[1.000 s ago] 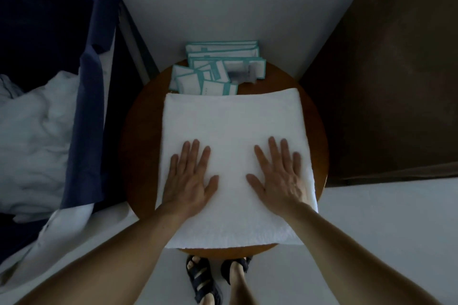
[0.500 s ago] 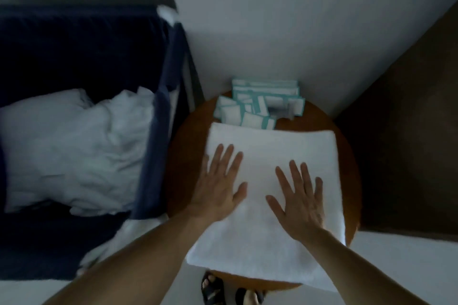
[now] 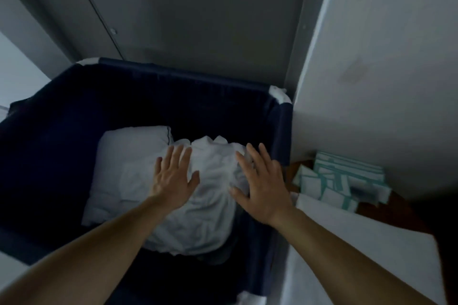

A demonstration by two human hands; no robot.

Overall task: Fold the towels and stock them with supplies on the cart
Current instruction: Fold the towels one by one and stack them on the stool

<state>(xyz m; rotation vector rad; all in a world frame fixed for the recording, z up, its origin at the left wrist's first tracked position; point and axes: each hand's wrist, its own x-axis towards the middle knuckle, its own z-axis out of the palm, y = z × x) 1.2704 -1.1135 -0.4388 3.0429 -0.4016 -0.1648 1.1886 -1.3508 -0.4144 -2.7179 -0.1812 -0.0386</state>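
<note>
Navy fabric cart bin (image 3: 49, 131): pillow (image 3: 128, 153) on the left, crumpled white linen (image 3: 213, 205) beside it on the right, overlapping its edge. Left hand (image 3: 173, 178) is flat with fingers spread, holding nothing, over the pillow/linen seam. Right hand (image 3: 262, 190) is the same, splayed over the linen's right side. Can't tell whether either touches. Right of the bin, a folded towel (image 3: 359, 242) lies on a brown table (image 3: 386, 210), with teal-edged packets (image 3: 339, 181) behind it. Print is unreadable.
</note>
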